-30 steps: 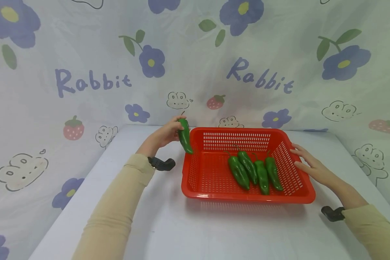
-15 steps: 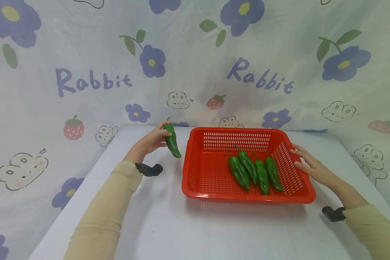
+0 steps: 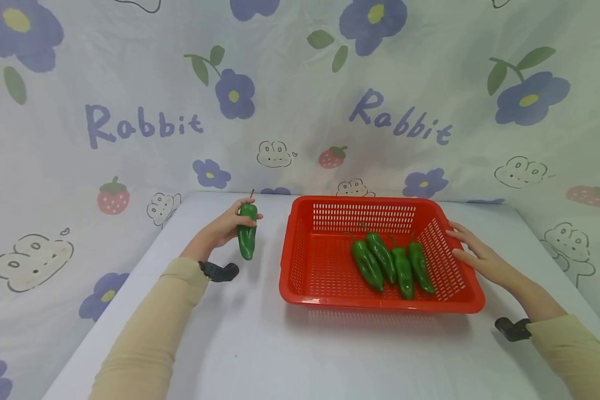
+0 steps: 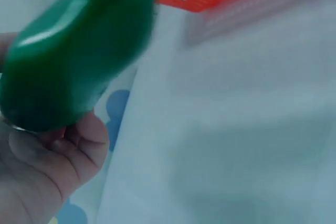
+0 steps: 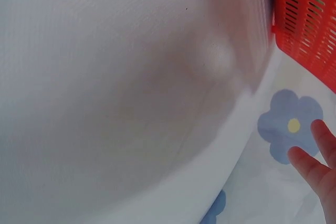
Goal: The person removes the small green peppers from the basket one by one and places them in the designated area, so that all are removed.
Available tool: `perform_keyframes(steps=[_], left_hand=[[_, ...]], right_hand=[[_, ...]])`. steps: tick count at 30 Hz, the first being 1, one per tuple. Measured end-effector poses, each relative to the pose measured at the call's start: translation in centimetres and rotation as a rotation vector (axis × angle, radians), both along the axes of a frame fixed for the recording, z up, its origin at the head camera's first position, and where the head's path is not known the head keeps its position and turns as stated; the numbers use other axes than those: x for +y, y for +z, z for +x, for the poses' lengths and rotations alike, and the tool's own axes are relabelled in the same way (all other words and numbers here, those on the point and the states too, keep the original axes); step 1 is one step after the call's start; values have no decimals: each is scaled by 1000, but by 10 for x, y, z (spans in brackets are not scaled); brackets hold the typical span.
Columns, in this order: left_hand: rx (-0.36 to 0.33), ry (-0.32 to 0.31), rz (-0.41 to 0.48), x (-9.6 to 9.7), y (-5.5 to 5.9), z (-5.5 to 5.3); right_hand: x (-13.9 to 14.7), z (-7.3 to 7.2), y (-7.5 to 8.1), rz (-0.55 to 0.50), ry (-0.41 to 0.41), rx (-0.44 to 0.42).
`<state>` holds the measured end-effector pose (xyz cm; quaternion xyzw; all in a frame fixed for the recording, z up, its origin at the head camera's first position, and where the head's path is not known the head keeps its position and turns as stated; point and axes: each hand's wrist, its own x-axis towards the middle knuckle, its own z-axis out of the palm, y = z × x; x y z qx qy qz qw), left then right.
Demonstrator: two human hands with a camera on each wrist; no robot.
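Observation:
My left hand [image 3: 224, 226] grips a green pepper [image 3: 247, 241] by its upper part, left of a red plastic basket [image 3: 380, 304]. The pepper's thin stem points up and its tip down. In the left wrist view the pepper [image 4: 89, 51] fills the upper left, with curled fingers [image 4: 86, 145] below it. Several more green peppers [image 3: 367, 266] lie side by side in the right half of the basket. At the basket's right rim is my right hand [image 3: 485, 262], fingers extended. Two of its fingertips [image 5: 299, 156] show in the right wrist view.
A white tabletop [image 3: 290, 355] lies under the basket and both arms. Behind it hangs a white cloth [image 3: 290, 83] printed with flowers, rabbits and strawberries. Each wrist wears a black strap device [image 3: 220, 271].
The left hand has moved left and down, taking the pepper from over the basket's left rim to the table's left side. The pepper has turned more upright. The right hand stays put.

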<state>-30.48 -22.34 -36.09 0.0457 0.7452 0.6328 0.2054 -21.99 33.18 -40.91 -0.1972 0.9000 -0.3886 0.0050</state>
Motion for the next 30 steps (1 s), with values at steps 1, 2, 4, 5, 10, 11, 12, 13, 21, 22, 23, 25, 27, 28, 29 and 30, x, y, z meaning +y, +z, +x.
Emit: perform_keyframes(steps=[1, 2, 4, 5, 10, 11, 12, 13, 21, 22, 23, 25, 27, 28, 29, 30], left_hand=[[8, -3, -14, -2, -2, 0], [16, -4, -26, -5, -3, 0], [39, -4, -45, -11, -6, 0], [53, -4, -53, -13, -8, 0], [128, 30, -120, -26, -13, 3], [136, 44, -134, -28, -14, 3], [147, 57, -153, -30, -15, 4], [158, 65, -172, -32, -16, 4], [219, 95, -254, -45, -21, 10], [222, 96, -259, -48, -22, 11], [222, 98, -259, -50, -23, 11], [220, 103, -261, -55, -25, 12], [216, 105, -259, -55, -19, 18], [215, 110, -257, -56, -17, 19], [218, 115, -257, -57, -17, 20], [219, 122, -261, -58, -16, 20]], right_hand=[[0, 0, 0, 0, 0, -1], [0, 0, 0, 1, 1, 0], [0, 0, -1, 1, 2, -1], [0, 0, -1, 0, 1, -3], [-1, 0, 0, -3, -6, -13], [-1, -1, 0, -3, -7, -14], [-1, -1, 0, -3, -8, -15], [-1, -1, 0, -3, -8, -16], [-1, 0, 0, -7, -4, -18], [-1, 0, 0, -7, -2, -19], [-1, 0, 0, -7, 0, -17], [-1, 0, 0, -3, 2, -18], [-1, 0, 2, 4, 0, -31], [-2, 0, 3, 7, -1, -35], [-2, 0, 4, 11, -3, -40], [-2, 0, 5, 13, -4, -45]])
